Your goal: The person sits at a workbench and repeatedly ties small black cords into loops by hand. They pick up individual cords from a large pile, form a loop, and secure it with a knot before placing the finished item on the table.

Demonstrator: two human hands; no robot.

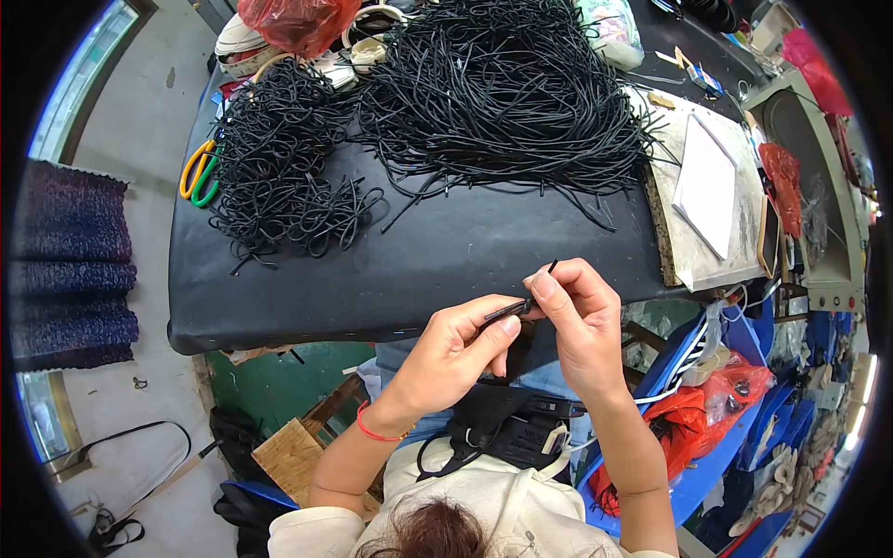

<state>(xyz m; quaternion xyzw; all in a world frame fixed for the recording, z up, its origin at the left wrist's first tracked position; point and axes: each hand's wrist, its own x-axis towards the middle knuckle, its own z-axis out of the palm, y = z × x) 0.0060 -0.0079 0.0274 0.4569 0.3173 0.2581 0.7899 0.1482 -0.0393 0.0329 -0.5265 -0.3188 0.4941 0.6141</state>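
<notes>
Both my hands meet just off the front edge of the black-covered table (279, 312). My left hand (458, 349) pinches a short folded length of black cord (507, 312) between thumb and fingers. Close beside it, my right hand (577, 312) pinches the same cord, and a dark tip sticks up past its thumb. How the cord is looped between the fingers is too small to tell. Beyond them lies a large heap of long black cords (493, 102). To its left sits a smaller pile of tangled, looped black cords (279, 149).
Scissors with yellow and green handles (198, 175) lie at the table's left side. A pale board (665, 232) with white paper (707, 186) is at the right. A red plastic bag (298, 23) stands at the back. Blue bins (688, 493) with red bags stand at my right.
</notes>
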